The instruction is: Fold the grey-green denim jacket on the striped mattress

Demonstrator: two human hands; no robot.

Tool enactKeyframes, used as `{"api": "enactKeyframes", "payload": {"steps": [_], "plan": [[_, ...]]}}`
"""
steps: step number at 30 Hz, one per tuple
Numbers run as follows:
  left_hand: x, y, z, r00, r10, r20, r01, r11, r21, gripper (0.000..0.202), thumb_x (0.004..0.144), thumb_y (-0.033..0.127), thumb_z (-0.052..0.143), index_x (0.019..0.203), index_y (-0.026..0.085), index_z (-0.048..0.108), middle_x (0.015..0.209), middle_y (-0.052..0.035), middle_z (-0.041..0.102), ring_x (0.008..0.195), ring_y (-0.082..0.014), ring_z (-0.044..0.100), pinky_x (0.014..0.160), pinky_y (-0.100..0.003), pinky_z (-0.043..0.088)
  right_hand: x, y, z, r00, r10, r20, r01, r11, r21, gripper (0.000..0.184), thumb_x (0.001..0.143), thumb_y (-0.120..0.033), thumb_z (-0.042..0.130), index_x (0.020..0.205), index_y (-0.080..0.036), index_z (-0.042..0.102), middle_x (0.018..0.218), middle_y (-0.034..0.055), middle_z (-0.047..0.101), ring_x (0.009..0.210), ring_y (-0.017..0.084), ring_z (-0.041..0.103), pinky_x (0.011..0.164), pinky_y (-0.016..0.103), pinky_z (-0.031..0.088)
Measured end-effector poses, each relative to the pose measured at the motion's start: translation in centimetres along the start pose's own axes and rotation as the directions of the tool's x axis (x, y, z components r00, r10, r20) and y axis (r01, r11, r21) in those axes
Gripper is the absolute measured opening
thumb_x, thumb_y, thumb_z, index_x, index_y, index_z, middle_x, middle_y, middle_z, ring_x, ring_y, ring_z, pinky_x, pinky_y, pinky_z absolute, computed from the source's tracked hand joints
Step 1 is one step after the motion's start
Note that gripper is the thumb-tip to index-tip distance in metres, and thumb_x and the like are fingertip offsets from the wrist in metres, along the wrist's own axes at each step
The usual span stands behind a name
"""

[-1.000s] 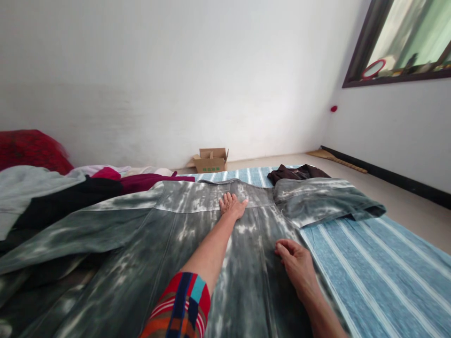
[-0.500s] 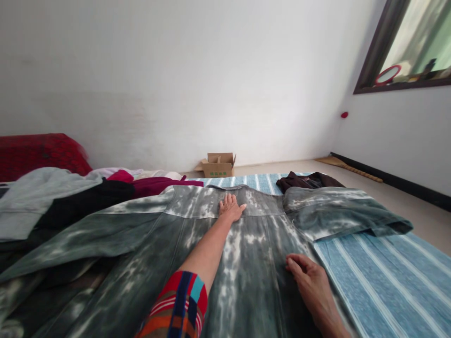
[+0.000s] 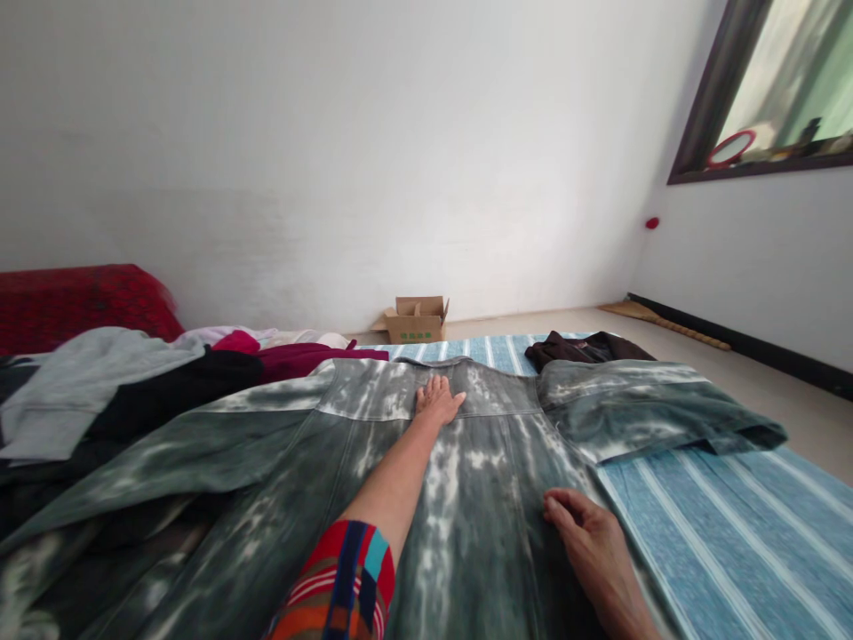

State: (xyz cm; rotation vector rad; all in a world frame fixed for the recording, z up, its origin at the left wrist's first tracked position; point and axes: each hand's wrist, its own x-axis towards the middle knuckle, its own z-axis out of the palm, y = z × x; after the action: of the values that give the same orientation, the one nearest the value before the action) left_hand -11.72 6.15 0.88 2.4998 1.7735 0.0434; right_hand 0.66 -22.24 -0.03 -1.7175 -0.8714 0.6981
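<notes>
A grey-green tie-dye denim jacket [image 3: 476, 480] lies spread out back side up, collar at the far end and sleeves out to both sides. My left hand [image 3: 440, 400] rests flat on its upper back below the collar, fingers stretched out. Over the right side of the jacket is my right hand [image 3: 586, 533], fingers curled in and thumb close to the index finger. No cloth shows between those fingers; whether the hand touches the jacket I cannot tell.
The jacket lies on a blue striped sheet [image 3: 739, 524]. A clothes pile with a grey garment [image 3: 107, 373] and a maroon one [image 3: 306, 357] is at left. A dark brown garment [image 3: 586, 348] lies beyond the right sleeve. A cardboard box [image 3: 417, 327] stands by the wall.
The whole view has shifted slightly, with everything a little lower in the picture. Both hands keep their places and poses on and over the jacket.
</notes>
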Motion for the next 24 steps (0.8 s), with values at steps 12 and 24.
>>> {"api": "enactKeyframes", "payload": {"steps": [12, 24], "plan": [[-0.16, 0.07, -0.02, 1.0, 0.001, -0.019, -0.001, 1.0, 0.029, 0.068, 0.089, 0.054, 0.026, 0.143, 0.012, 0.029, 0.153, -0.0138, 0.021, 0.141, -0.0249, 0.015, 0.11, -0.045, 0.018, 0.23, 0.81, 0.27, 0.999, -0.027, 0.024, 0.027, 1.0, 0.01, 0.035, 0.076, -0.047, 0.05, 0.085, -0.018, 0.068, 0.082, 0.0042, 0.07, 0.081, 0.024, 0.063, 0.076, 0.033, 0.043], [0.18, -0.1, 0.27, 1.0, -0.019, -0.013, 0.02, 0.999, 0.032, 0.074, 0.088, 0.056, 0.023, 0.146, 0.009, 0.024, 0.154, -0.0113, 0.017, 0.141, -0.0247, 0.013, 0.111, -0.046, 0.016, 0.36, 0.48, 0.52, 0.996, -0.094, -0.009, 0.094, 0.995, -0.025, 0.032, 0.077, -0.043, 0.05, 0.082, -0.019, 0.071, 0.079, 0.0039, 0.069, 0.079, 0.023, 0.062, 0.072, 0.031, 0.043]]}}
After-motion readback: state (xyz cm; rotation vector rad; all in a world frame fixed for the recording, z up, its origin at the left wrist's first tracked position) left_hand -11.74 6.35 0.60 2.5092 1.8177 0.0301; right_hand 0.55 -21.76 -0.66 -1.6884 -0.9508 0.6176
